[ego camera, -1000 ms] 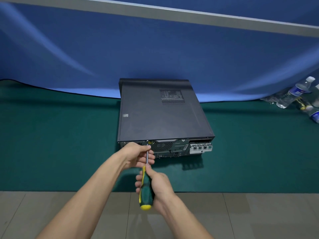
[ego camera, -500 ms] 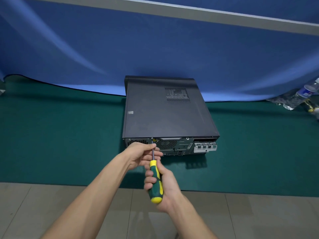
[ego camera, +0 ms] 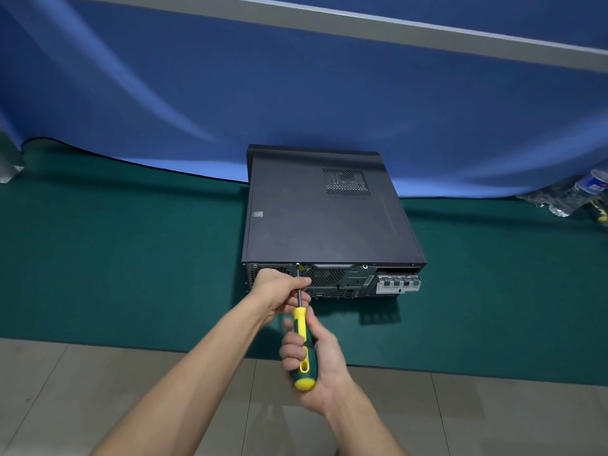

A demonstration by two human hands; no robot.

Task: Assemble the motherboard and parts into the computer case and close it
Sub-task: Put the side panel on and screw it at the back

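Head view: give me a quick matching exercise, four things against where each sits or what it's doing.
Things:
1. left hand
2. right hand
3. computer case
4. plastic bottle

States:
A. lies at the far right edge, by the blue cloth
B. grips the yellow-green handle
C. pinches the metal shaft near the tip
D. lies flat on the green mat, cover on

Pairs: 1-C, 2-B, 3-D, 4-A

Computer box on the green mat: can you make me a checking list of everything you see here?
Surface: green mat over pale floor tiles.
Job's things: computer case lies flat, cover on; screwdriver tip at its rear edge.
Clutter: plastic bottles far right.
Grippers: left hand pinches the shaft; right hand grips the handle.
Cables: nothing seen.
Surroundings: blue cloth backdrop.
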